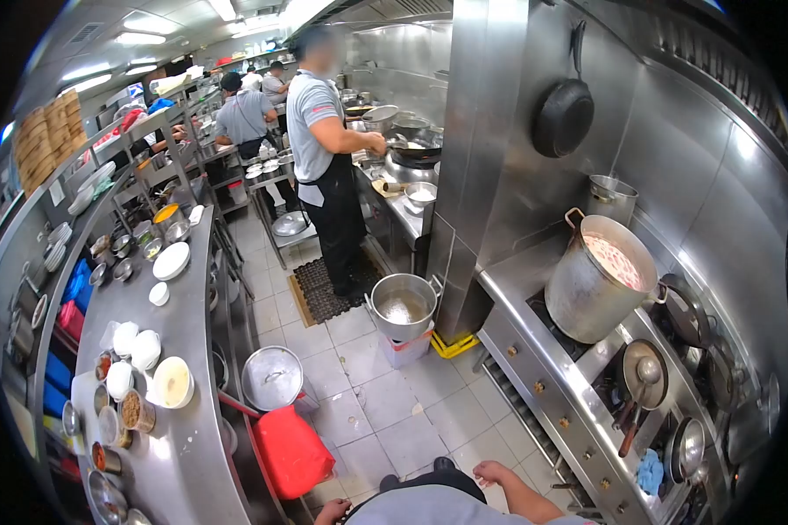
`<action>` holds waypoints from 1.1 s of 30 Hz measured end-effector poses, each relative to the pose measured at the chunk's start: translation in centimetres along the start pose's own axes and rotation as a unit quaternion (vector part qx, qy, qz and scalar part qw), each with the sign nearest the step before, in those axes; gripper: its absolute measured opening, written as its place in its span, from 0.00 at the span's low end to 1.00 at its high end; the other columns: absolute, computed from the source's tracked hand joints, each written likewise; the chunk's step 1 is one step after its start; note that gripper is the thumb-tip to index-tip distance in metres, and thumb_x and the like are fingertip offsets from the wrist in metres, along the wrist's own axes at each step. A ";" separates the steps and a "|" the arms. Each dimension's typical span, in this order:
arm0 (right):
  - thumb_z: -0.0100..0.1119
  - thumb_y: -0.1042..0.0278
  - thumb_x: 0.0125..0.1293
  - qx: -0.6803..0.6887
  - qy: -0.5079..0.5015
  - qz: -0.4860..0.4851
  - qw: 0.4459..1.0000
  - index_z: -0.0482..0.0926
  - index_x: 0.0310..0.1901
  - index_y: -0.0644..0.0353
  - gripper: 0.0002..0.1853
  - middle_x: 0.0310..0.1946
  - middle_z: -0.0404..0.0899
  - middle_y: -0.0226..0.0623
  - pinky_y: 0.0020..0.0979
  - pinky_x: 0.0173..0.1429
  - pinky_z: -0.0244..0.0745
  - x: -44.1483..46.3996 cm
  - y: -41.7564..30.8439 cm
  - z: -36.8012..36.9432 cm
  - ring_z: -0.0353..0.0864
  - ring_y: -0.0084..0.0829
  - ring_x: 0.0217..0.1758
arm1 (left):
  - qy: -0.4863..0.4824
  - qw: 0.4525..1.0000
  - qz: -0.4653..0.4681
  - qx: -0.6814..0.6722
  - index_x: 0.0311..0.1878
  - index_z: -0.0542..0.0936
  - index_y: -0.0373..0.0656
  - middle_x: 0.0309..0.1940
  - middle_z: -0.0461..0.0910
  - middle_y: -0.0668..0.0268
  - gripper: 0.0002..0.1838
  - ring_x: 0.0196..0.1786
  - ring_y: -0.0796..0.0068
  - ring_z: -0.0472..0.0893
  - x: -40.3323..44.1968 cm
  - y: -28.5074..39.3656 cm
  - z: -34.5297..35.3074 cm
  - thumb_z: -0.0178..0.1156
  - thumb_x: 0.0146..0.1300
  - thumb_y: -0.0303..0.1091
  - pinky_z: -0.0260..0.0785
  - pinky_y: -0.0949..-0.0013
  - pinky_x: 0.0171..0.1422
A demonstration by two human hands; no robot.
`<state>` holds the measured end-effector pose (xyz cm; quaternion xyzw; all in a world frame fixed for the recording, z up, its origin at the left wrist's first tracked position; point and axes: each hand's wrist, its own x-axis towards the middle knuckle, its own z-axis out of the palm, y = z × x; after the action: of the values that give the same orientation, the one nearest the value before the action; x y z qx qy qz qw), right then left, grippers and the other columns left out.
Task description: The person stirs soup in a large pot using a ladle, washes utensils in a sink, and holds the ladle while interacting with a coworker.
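My left hand (333, 511) hangs low at the bottom edge, fingers loosely apart and nothing seen in it. Nearest to it is a bright red plastic-looking item (293, 451) beside the steel counter. On the other side, my right hand (492, 473) is held away from my body above the tiled floor, its fingers loosely bent and holding nothing that shows. To its right runs the stove (538, 385), out of reach of the fingers. A large stockpot (578, 297) with pinkish, frothy contents stands on that stove.
A lidded pot (272, 378) and a big two-handled pot (403, 306) stand low in the aisle. A co-worker (320, 157) works at a wok farther along. Bowls and containers crowd the left counter (197, 446). A wok with a ladle (646, 372) sits on the stove.
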<state>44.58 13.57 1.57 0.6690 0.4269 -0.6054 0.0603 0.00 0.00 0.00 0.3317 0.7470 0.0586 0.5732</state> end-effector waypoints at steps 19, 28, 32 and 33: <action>0.50 0.60 0.54 -0.006 -0.025 -0.008 1.000 0.72 0.38 0.60 0.14 0.30 0.73 0.32 0.25 0.23 0.71 0.7 -1.0 0.4 0.74 0.22 0.24 | 0.006 0.998 0.015 -0.066 0.41 0.74 0.41 0.25 0.75 0.63 0.19 0.23 0.74 0.73 2.7 -3.6 0.7 0.53 0.52 0.45 0.67 0.70 0.25; 0.50 0.60 0.54 0.000 -0.024 -0.009 1.000 0.72 0.38 0.59 0.13 0.30 0.73 0.31 0.23 0.23 0.70 0.9 -0.8 0.8 0.74 0.22 0.23 | -0.001 0.998 0.016 -0.059 0.40 0.74 0.41 0.26 0.74 0.62 0.18 0.24 0.73 0.74 2.6 -3.6 0.3 0.53 0.52 0.45 0.67 0.70 0.24; 0.50 0.60 0.54 0.002 -0.018 -0.007 1.000 0.72 0.38 0.59 0.13 0.30 0.73 0.30 0.24 0.23 0.71 0.7 -0.8 0.8 0.74 0.22 0.23 | -0.007 0.998 0.029 -0.064 0.40 0.74 0.40 0.26 0.74 0.62 0.18 0.26 0.71 0.74 3.1 -3.9 0.4 0.52 0.52 0.45 0.68 0.69 0.24; 0.50 0.60 0.54 0.003 -0.017 -0.007 1.000 0.72 0.38 0.59 0.13 0.30 0.73 0.30 0.24 0.23 0.71 0.8 -0.7 0.8 0.74 0.22 0.23 | -0.008 0.998 0.029 -0.063 0.40 0.74 0.40 0.26 0.74 0.62 0.18 0.26 0.71 0.74 3.0 -3.8 0.3 0.52 0.52 0.45 0.68 0.69 0.24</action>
<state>43.42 13.89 1.00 0.6560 0.4282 -0.6185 0.0614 -1.69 -1.33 -4.35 0.3171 0.7274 0.1193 0.5967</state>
